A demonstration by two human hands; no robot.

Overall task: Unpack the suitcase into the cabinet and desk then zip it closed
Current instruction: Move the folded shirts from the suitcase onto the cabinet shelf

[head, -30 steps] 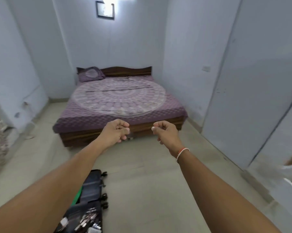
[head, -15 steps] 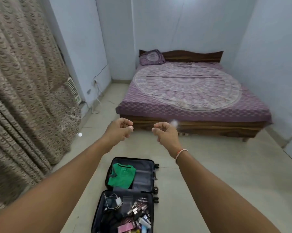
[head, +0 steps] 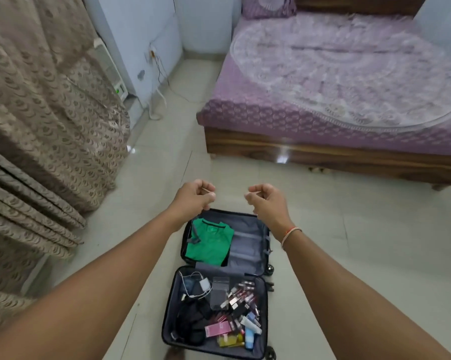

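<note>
A dark suitcase (head: 262, 258) lies open flat on the floor below my arms. Its far half holds a folded green shirt (head: 210, 242). In the near half lie a white charger with cable (head: 204, 284), black items (head: 193, 318) and several small cosmetics and bottles (head: 241, 315). My left hand (head: 194, 196) and my right hand (head: 267, 201) hover above the far end of the case, both with fingers curled in and nothing in them. An orange band sits on my right wrist.
A wooden bed with a purple cover (head: 336, 81) fills the right back. Brown patterned curtains (head: 42, 113) hang on the left, with a white appliance (head: 115, 76) and cables (head: 158, 74) by the wall. Pale floor tiles (head: 349, 242) surround the case.
The view has swung left and down, from the bed and wall to the open suitcase below. My hands have kept their curled pose in front of me.
</note>
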